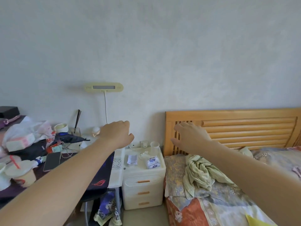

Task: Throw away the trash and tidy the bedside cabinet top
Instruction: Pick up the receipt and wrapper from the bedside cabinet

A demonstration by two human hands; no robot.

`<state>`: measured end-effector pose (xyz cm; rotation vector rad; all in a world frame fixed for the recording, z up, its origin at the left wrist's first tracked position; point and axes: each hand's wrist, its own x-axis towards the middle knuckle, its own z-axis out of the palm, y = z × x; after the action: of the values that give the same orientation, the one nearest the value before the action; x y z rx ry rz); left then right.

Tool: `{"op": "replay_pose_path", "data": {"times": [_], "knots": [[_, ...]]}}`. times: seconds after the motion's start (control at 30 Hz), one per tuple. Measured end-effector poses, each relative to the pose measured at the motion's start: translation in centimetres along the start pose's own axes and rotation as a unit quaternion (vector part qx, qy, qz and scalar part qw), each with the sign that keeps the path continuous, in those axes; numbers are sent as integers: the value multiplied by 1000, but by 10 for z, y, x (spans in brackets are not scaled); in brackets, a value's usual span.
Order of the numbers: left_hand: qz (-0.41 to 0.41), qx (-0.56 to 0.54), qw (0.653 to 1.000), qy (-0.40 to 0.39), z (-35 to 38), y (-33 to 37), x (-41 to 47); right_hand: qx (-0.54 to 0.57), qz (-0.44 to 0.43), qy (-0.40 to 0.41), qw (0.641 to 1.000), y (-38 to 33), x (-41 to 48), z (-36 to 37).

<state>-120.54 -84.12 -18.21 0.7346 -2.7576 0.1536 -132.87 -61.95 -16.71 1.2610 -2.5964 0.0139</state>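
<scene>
Starting at the fingers: the right hand [191,136] has its fingers [178,126] spread apart and empty, hovering in front of the wooden headboard [244,126]. The left hand [118,134] shows its back to the camera with the fingers curled under, so I can't tell how they sit, but nothing is visibly held. Both hands float above the white bedside cabinet [143,180], not touching it. On the cabinet top sit a clear plastic cup [154,146] at the back right, a crumpled blue-and-white wrapper [153,162] in front of it, a small flat packet [132,159] to the left, and a little white scrap [143,154] between them. Left of the cabinet is a table [116,175] that's totally buried in stuff: a phone [51,161], a lidded drink cup [21,172], bags. Right of it is the bed [211,201] with a rumpled green cloth [202,173].
</scene>
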Motion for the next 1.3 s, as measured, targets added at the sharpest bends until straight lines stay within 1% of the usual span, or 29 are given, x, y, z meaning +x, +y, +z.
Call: {"op": "replay_pose_path", "data": {"times": [0.17, 0.33, 0.6, 0.73, 0.9, 1.03, 1.13, 1.3], "knots": [[-22, -6, 999, -38, 51, 10, 57, 8, -16, -46, 999, 32, 68, 51], [-51, -25, 995, -87, 107, -1, 102, 38, -32, -80, 996, 41, 130, 108], [-70, -28, 983, -165, 215, -49, 189, 58, -30, -116, 991, 28, 244, 210], [-65, -46, 976, -201, 266, -71, 235, 66, -18, -159, 985, 20, 294, 261], [-65, -67, 965, -245, 324, -85, 284, 89, 0, -211, 973, 15, 336, 327], [-66, -92, 955, -273, 374, -84, 306, 102, 7, -255, 961, 15, 357, 379], [-73, -128, 943, -297, 411, -79, 315, 135, 29, -280, 950, 17, 373, 419], [-150, -205, 902, -349, 478, -67, 324, 184, 76, -317, 928, 23, 403, 489]]}}
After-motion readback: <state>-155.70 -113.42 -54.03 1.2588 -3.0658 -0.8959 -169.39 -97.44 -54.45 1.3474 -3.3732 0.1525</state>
